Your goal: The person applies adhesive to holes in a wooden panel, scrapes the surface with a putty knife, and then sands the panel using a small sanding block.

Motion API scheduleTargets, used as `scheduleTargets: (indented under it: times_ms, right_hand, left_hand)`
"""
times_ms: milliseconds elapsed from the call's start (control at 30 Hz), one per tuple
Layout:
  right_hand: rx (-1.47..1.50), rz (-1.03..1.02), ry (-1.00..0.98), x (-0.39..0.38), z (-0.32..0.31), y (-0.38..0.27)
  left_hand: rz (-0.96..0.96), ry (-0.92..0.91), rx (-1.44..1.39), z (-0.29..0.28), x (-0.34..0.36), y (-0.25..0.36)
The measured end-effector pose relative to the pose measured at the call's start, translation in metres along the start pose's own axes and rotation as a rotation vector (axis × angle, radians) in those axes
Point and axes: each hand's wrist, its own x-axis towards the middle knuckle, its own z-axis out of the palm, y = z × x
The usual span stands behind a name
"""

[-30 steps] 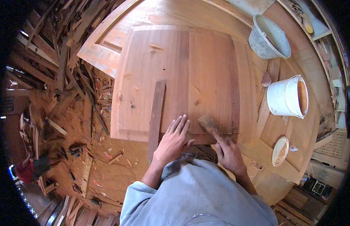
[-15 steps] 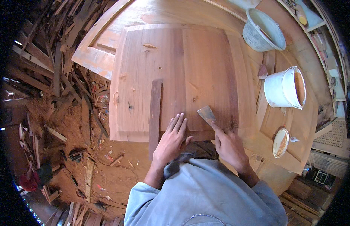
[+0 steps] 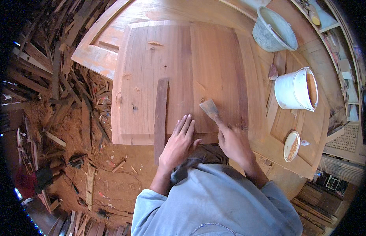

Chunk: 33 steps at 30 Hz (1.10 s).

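Note:
A wide wooden panel with knots and small holes lies in front of me. My left hand rests flat on its near edge, fingers stretched out and holding nothing. Just left of that hand lies a narrow dark wood strip, its near end jutting past the panel's edge. My right hand grips a putty knife by its handle, which the fingers mostly hide. The blade's tip is at a small knot in the panel; whether it touches I cannot tell.
On the right, a white bucket of brownish filler, a grey bucket and a smeared round lid sit on another wooden door. Scrap wood is heaped at the left, above a sawdust-covered floor.
My right hand has moved the putty knife leftward and slightly away from me, to the knot. My left hand remains flat on the panel.

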Motion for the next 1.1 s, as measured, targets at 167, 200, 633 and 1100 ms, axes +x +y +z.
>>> scheduleTargets:
  times_ms: [167,200,633,1100]
  right_hand:
    - [0.041,0.069,-0.057,0.009,0.006,0.001]
    - [0.043,0.061,-0.04,0.006,0.006,0.002]
    - [0.107,0.041,0.03,0.006,0.02,0.003]
    - [0.169,0.069,0.047,0.035,0.012,-0.002]
  left_hand:
    - [-0.014,-0.014,0.024,0.001,-0.002,0.002]
    - [-0.025,-0.014,0.044,0.002,-0.002,0.003]
    - [0.025,-0.015,0.141,0.012,0.0,0.004]
    - [-0.004,-0.011,0.177,0.013,-0.002,0.008]
